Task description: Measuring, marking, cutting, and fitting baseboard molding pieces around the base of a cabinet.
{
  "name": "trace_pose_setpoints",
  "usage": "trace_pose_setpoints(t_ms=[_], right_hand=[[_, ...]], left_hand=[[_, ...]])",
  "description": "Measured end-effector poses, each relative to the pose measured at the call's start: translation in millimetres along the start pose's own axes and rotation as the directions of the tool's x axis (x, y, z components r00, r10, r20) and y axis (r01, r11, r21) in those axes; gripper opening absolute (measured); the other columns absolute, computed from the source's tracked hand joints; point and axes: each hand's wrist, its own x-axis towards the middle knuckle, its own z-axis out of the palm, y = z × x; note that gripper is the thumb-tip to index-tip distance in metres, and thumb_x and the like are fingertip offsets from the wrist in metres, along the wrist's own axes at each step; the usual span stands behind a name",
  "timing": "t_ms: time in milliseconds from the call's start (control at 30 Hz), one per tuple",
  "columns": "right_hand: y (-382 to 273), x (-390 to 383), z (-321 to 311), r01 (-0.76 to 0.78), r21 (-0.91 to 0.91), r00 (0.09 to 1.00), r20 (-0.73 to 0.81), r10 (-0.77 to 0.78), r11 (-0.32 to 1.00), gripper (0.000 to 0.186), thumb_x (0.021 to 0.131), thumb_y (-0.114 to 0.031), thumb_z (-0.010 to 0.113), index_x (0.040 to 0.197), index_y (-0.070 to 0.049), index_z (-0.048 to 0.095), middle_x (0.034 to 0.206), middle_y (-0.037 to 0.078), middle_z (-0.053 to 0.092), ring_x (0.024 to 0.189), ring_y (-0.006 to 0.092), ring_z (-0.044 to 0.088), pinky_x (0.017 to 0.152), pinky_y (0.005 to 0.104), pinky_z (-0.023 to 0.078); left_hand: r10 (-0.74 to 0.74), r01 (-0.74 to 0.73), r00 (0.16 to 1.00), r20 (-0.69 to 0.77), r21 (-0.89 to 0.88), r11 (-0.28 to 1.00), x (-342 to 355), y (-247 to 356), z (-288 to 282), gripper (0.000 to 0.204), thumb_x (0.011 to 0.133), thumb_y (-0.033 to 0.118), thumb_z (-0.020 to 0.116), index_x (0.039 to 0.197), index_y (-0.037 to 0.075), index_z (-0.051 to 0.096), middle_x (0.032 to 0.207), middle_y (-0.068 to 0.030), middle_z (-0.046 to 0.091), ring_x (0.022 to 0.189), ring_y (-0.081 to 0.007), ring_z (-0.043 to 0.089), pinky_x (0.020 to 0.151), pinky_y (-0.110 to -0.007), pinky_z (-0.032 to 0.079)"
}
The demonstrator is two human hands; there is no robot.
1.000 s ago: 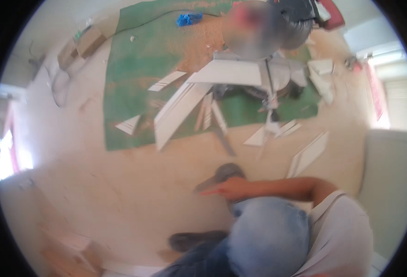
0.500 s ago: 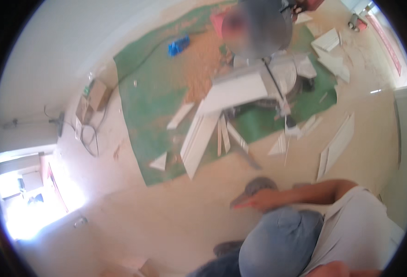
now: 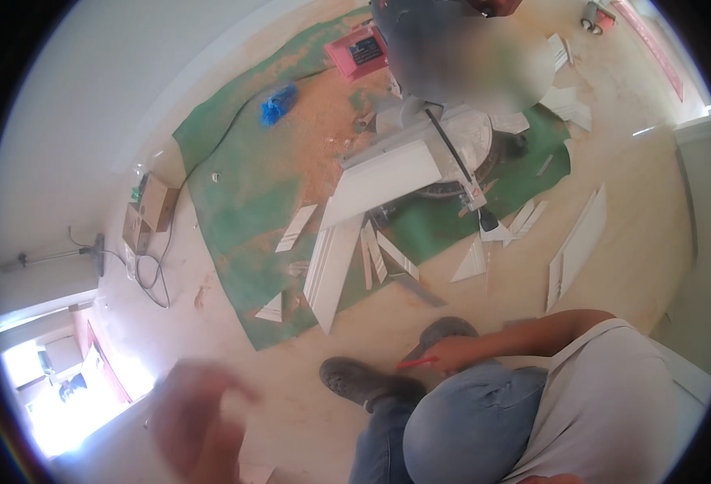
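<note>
My right hand [image 3: 450, 353] rests over my bent knee in blue jeans [image 3: 468, 419] and grips a thin red pencil [image 3: 417, 364] that points left. My left hand [image 3: 198, 415] hovers blurred at the lower left, raised toward the camera with fingers apart and nothing in it. Two dark shoes [image 3: 363, 379] stand on the pale floor just below the hands. Ahead lies a wide white trim board [image 3: 384, 181] on a mitre saw [image 3: 460, 137].
A green mat [image 3: 242, 202] dusted with sawdust carries several white offcuts. Another person stands blurred at the top by the saw. A long white strip [image 3: 577, 246] lies right; a cardboard box [image 3: 155, 202] and a cable lie left. A blue rag [image 3: 277, 103] is on the mat.
The view has swung, shifting the mat and saw up and right. My left hand has come into view at the lower left. My right hand stays on the knee.
</note>
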Motion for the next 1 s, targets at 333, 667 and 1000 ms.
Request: trace_pose_setpoints(t_ms=[333, 667, 1000], right_hand=[[30.3, -56.8, -61.6, 0.224, 0.41, 0.553, -0.8, 0.231, 0.884, 0.026, 0.103, -0.023, 0.052, 0.114, -0.004, 0.067, 0.075, 0.005, 0.069, 0.064, 0.0157, 0.065, 0.062, 0.0328, 0.054], [57.6, -105.1, -183.0, 0.023, 0.175, 0.08, -0.982, 0.173, 0.984, 0.042, 0.102, -0.042, 0.059, 0.104, -0.001, 0.067, 0.072, 0.011, 0.064, 0.071, 0.0202, 0.067, 0.066, 0.0356, 0.049], [81.8, -73.5, -215.0, 0.422, 0.457, 0.49, -0.842, 0.227, 0.783, 0.059, 0.099, -0.057, 0.059, 0.097, 0.0, 0.074, 0.066, 0.007, 0.067, 0.054, 0.0129, 0.066, 0.052, 0.0291, 0.048]], left_hand=[[-0.096, -0.176, 0.947, 0.306, 0.746, 0.642, 83.3, -272.8, 90.0, 0.067, 0.087, 0.03, 0.078, 0.144, 0.005, 0.052, 0.133, -0.0217, 0.059, 0.126, -0.0392, 0.054, 0.109, -0.046, 0.043], [-0.163, -0.18, 0.889, 0.428, 0.654, 0.735, 131.6, -330.0, 177.7, 0.081, 0.092, 0.043, 0.073, 0.155, 0.005, 0.038, 0.148, -0.027, 0.04, 0.135, -0.0459, 0.047, 0.106, -0.05, 0.047], [-0.058, -0.23, 0.912, 0.406, 0.623, 0.748, 137.5, -316.3, 211.0, 0.074, 0.093, 0.043, 0.07, 0.153, 0.007, 0.045, 0.163, -0.0294, 0.014, 0.143, -0.048, 0.039, 0.113, -0.048, 0.043]])
